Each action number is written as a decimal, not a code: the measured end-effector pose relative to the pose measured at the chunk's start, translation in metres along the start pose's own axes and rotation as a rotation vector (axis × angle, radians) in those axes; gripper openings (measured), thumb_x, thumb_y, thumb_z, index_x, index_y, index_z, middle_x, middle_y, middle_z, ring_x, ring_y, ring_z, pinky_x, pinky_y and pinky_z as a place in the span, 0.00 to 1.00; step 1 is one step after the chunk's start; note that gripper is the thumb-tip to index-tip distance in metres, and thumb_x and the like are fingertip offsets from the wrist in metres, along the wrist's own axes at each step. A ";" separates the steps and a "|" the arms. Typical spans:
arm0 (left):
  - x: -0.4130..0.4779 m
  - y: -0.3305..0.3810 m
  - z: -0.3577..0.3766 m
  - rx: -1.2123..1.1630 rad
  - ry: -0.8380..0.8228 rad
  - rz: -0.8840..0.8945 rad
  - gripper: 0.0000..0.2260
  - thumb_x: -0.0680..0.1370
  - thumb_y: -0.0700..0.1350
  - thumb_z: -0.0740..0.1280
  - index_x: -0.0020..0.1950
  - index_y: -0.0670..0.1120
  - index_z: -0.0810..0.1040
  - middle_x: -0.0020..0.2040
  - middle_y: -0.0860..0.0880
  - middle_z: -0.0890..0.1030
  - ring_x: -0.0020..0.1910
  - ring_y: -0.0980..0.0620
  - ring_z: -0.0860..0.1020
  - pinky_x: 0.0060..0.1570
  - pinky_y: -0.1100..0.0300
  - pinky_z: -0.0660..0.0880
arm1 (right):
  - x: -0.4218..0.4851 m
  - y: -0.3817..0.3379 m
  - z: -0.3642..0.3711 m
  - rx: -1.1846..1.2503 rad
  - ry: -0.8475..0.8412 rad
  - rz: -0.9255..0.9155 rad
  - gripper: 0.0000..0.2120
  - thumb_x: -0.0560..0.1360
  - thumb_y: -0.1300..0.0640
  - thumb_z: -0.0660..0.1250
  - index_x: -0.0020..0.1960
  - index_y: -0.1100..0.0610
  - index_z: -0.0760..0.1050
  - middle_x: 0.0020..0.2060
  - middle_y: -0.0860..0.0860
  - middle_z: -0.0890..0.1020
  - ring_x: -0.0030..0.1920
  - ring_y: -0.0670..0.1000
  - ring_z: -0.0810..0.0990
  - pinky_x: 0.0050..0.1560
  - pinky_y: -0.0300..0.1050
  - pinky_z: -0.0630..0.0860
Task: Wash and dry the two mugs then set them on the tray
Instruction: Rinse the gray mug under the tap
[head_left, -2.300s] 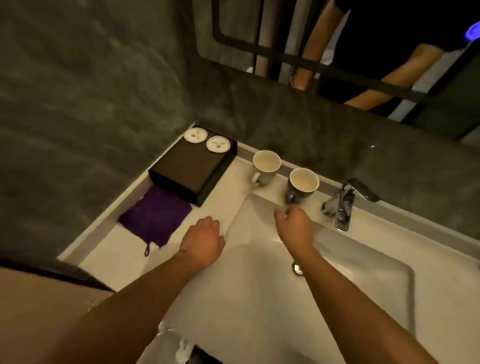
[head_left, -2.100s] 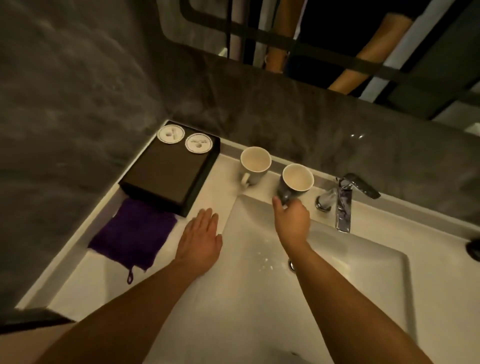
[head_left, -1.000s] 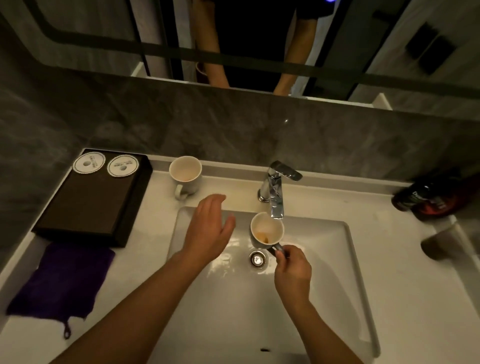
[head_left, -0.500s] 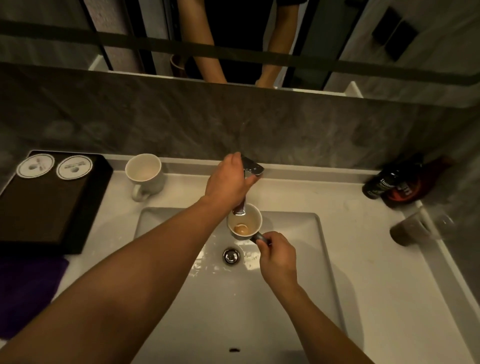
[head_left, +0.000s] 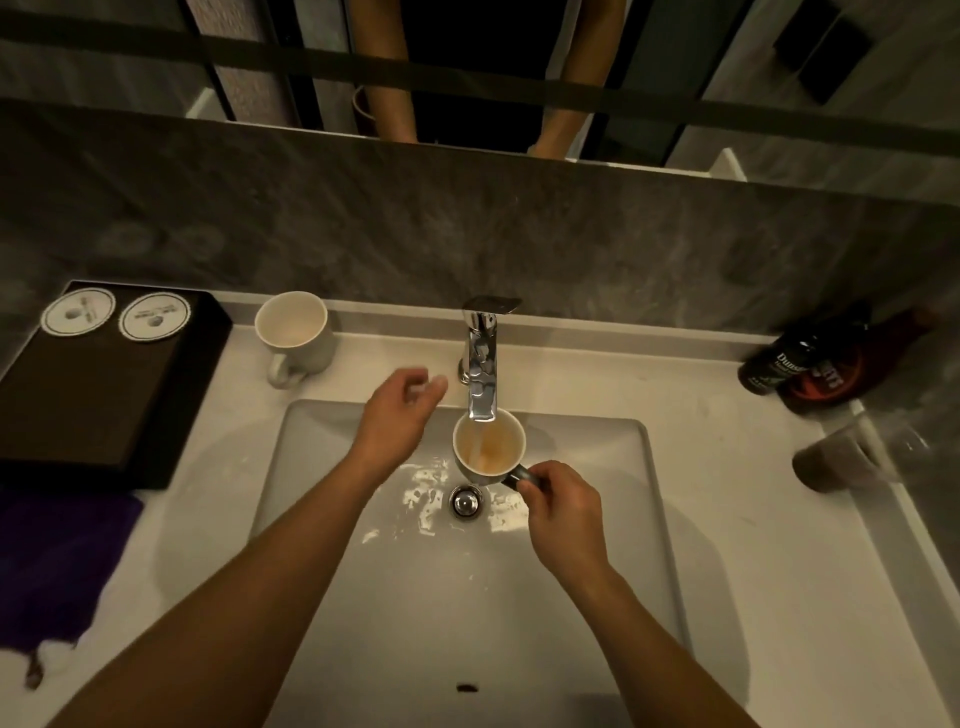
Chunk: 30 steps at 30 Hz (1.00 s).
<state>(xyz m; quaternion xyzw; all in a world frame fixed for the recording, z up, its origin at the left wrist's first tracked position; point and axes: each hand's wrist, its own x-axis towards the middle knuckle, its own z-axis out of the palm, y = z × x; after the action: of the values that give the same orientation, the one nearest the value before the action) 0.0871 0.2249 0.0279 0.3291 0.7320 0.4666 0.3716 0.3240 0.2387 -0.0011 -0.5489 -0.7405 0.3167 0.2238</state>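
Note:
My right hand (head_left: 563, 512) grips the dark handle of a grey mug (head_left: 488, 449) and holds it upright under the chrome tap (head_left: 482, 358). A thin stream falls into the mug, whose white inside is stained brown. My left hand (head_left: 399, 410) hovers over the basin's back left, just left of the spout, fingers loosely curled and holding nothing. A second, white mug (head_left: 295, 335) stands on the counter left of the tap. The dark tray (head_left: 93, 400) lies at the far left with two round paper coasters (head_left: 111, 314) on its far end.
The white sink basin (head_left: 363, 597) has its drain (head_left: 465, 501) just below the held mug. A purple cloth (head_left: 52, 561) lies in front of the tray. Dark bottles (head_left: 810, 358) and a tumbler (head_left: 841, 457) sit at the right edge. Above the stone backsplash hangs a mirror.
My right hand took the grey mug from the counter and brought it under the spout. My left hand lifted the tap lever, then drew back to the left; water now runs.

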 end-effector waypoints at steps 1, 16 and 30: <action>-0.011 -0.017 -0.001 -0.089 -0.083 -0.046 0.31 0.72 0.63 0.75 0.69 0.47 0.77 0.64 0.49 0.81 0.66 0.47 0.79 0.60 0.59 0.75 | 0.001 0.000 -0.002 -0.002 -0.013 -0.005 0.01 0.77 0.60 0.71 0.48 0.57 0.80 0.39 0.48 0.81 0.39 0.49 0.78 0.39 0.37 0.70; -0.049 -0.036 0.036 -0.001 -0.222 0.081 0.37 0.65 0.49 0.85 0.69 0.61 0.70 0.62 0.62 0.79 0.60 0.59 0.78 0.54 0.65 0.76 | 0.020 0.004 -0.014 -0.011 -0.141 -0.019 0.01 0.77 0.60 0.71 0.48 0.56 0.81 0.40 0.49 0.83 0.42 0.49 0.80 0.43 0.44 0.75; -0.051 -0.045 0.031 0.034 -0.181 0.031 0.38 0.64 0.49 0.86 0.67 0.61 0.70 0.62 0.60 0.78 0.59 0.59 0.78 0.51 0.68 0.74 | 0.020 -0.002 -0.010 -0.048 -0.237 -0.048 0.01 0.78 0.62 0.70 0.48 0.58 0.80 0.39 0.48 0.80 0.39 0.48 0.77 0.39 0.35 0.69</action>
<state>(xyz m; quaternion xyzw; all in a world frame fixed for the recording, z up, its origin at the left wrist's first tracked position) 0.1336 0.1804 -0.0104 0.3874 0.6979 0.4283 0.4235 0.3233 0.2594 0.0067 -0.4951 -0.7819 0.3561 0.1288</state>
